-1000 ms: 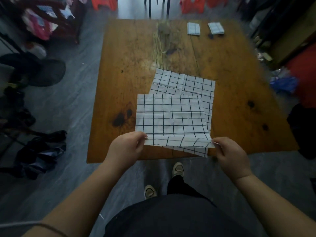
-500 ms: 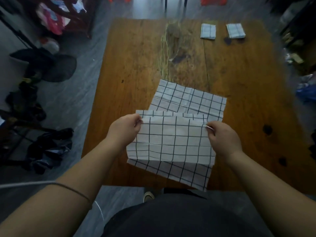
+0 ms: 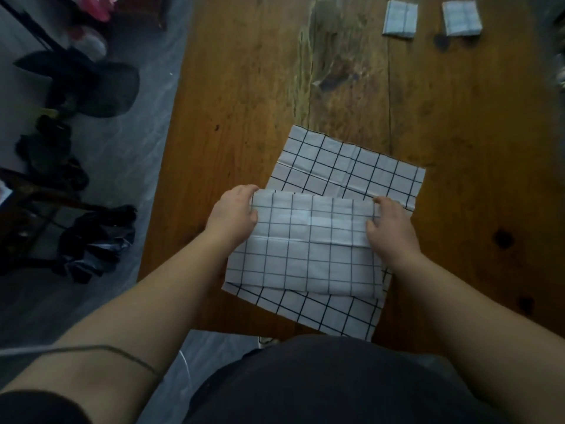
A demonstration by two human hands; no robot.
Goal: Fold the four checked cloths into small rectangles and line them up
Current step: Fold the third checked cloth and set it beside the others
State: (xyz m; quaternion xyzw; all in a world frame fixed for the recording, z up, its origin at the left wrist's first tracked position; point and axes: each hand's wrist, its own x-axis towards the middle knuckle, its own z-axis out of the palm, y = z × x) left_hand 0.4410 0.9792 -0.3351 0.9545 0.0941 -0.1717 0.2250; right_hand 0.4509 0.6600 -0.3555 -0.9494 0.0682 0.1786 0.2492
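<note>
A white cloth with a black check [image 3: 308, 258] lies doubled over near the table's front edge. My left hand [image 3: 234, 217] pinches its far left corner and my right hand [image 3: 389, 229] pinches its far right corner. Beneath it, spread flat and turned at an angle, lies a second checked cloth [image 3: 351, 165]; its corners show beyond and in front of the upper cloth. Two small folded checked cloths, one to the left [image 3: 400, 18] and one to the right [image 3: 462, 18], lie side by side at the table's far right.
The wooden table [image 3: 244, 102] has a rough worn patch [image 3: 330, 65] in its middle and dark knots [image 3: 503, 238] at the right. Dark bags and clutter [image 3: 91, 240] lie on the grey floor to the left.
Both hands have carried the upper cloth's near edge up and away from me, laying it over the far edge, so the cloth is now folded in half.
</note>
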